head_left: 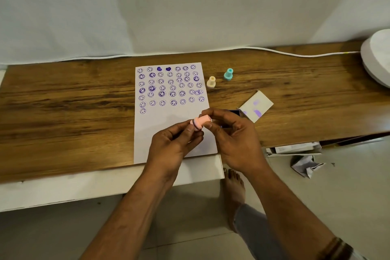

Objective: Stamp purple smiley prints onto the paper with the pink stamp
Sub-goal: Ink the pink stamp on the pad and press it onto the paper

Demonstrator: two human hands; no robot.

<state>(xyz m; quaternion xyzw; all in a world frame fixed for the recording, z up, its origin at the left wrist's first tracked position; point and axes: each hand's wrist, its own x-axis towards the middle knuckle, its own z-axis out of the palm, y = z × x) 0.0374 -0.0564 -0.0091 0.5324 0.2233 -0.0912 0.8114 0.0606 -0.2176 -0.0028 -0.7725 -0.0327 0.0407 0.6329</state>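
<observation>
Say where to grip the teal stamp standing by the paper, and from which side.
Grip the teal stamp by its narrow upper handle, coming from above. It stands upright on its wider base on the desk, handle up, clear of the cream stamp beside it, so fingers probably fit either side.

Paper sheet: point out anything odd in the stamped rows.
On the paper, two solid purple hearts sit among the smileys in the top row, and two or three prints overlap at the right edge of the fifth row.
</observation>
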